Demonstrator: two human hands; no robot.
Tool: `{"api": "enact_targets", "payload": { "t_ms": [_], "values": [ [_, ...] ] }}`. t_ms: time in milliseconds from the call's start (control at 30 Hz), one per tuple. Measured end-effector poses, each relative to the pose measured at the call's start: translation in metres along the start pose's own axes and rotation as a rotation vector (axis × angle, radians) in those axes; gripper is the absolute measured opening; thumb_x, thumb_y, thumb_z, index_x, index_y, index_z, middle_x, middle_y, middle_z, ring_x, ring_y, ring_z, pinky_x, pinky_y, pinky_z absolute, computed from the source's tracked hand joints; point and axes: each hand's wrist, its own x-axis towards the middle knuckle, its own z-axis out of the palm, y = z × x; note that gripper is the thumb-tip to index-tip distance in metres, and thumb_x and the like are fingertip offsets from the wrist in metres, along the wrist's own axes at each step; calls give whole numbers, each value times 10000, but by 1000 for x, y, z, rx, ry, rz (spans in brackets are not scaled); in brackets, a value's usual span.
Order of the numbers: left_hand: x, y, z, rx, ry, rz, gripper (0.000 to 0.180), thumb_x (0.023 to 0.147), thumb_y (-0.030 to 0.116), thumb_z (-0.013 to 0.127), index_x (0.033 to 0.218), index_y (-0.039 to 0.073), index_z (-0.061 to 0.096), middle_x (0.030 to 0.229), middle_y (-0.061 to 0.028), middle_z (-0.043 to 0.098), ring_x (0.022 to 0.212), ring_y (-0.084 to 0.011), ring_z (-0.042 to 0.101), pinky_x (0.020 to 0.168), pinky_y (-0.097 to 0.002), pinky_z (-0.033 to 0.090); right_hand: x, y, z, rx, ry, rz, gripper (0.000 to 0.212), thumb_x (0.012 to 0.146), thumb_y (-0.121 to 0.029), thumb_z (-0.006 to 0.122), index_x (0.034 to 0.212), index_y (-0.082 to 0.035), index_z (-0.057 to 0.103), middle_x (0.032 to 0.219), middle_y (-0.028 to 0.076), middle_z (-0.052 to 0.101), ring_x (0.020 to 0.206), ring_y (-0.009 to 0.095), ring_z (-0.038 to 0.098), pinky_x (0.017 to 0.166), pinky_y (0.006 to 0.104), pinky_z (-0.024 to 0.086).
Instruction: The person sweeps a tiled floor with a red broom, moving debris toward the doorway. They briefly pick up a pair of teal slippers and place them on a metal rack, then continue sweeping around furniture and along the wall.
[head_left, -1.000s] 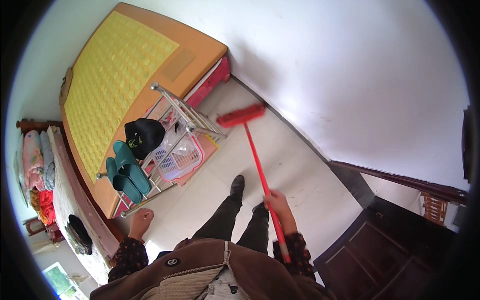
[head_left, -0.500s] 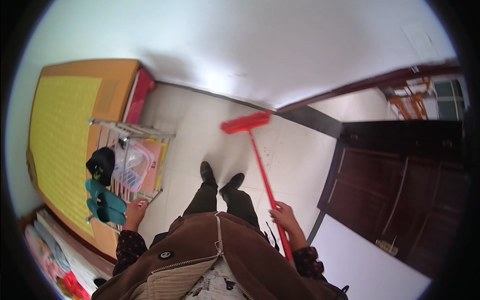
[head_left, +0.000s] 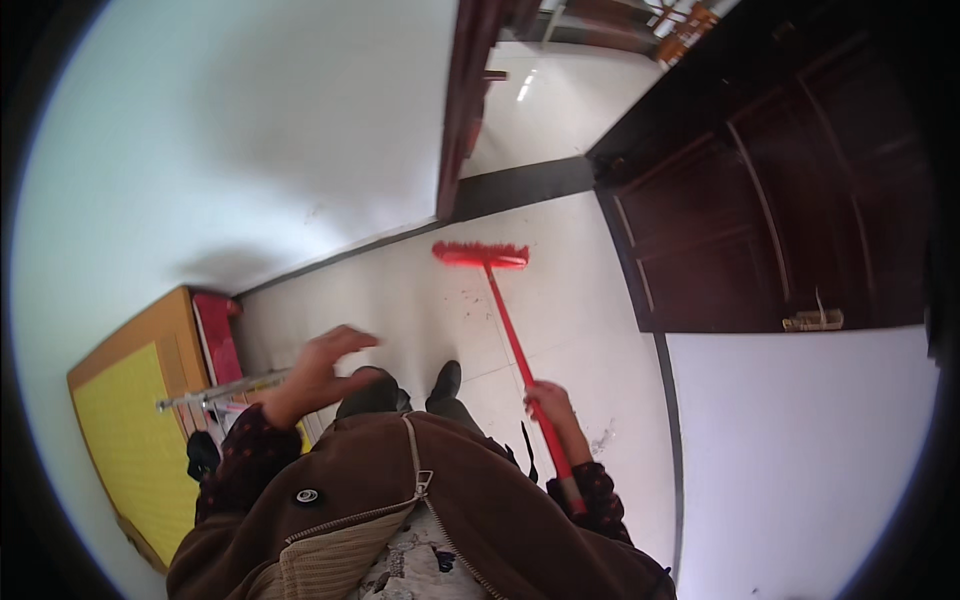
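A red broom (head_left: 512, 327) slants up from beside my right hip, its bristled head low over or on the pale tiled floor near the wall corner. My right hand (head_left: 553, 408) is wrapped round the red handle about halfway along. My left hand (head_left: 325, 375) is raised at the left, slightly blurred, with thumb and fingers apart and nothing in it. Behind that hand a metal rack (head_left: 235, 388) is partly hidden. Scattered dark crumbs (head_left: 470, 303) lie on the floor just below the broom head.
Left of me stands an orange board with a yellow panel (head_left: 125, 415). A dark threshold strip (head_left: 525, 188) crosses the doorway ahead. The dark red wooden door (head_left: 725, 210) is on the right, beside a white wall (head_left: 790, 440). Grey fluff (head_left: 603, 437) lies near my right hand.
My view has turned to the right, so the doorway now lies ahead. My left hand has risen from beside the green slippers on the rack. The broom stays in my right hand.
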Motion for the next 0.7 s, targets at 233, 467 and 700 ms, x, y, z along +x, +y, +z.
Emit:
{"api": "enact_targets", "payload": {
  "t_ms": [233, 467, 700],
  "values": [
    [130, 135, 93, -73, -583, 1011, 686, 692, 189, 792, 1309, 100, 505, 1225, -154, 551, 1168, -339, 510, 987, -446, 415, 41, -121, 46, 880, 5, -264, 297, 922, -246, 550, 669, -147, 430, 535, -35, 375, 409, 107, 341, 374, 241, 276],
    [176, 143, 26, -661, -803, 1082, 160, 844, 208, 682, 786, 60, 669, 775, -88, 684, 608, -200, 616, 533, -301, 473, -2, -157, 130, 1641, -40, -556, 143, 913, -193, 579, 847, -77, 524, 722, 53, 573, 676, 179, 565, 610, 306, 471],
    [200, 109, 33, -1025, -1654, 742, 231, 872, 239, 672, 775, 30, 687, 754, -94, 681, 607, -213, 611, 579, -330, 465, -14, -40, 214, 2218, 210, -434, 220, 902, -178, 618, 766, -113, 459, 706, 17, 497, 688, 180, 527, 655, 313, 474]
  ]
}}
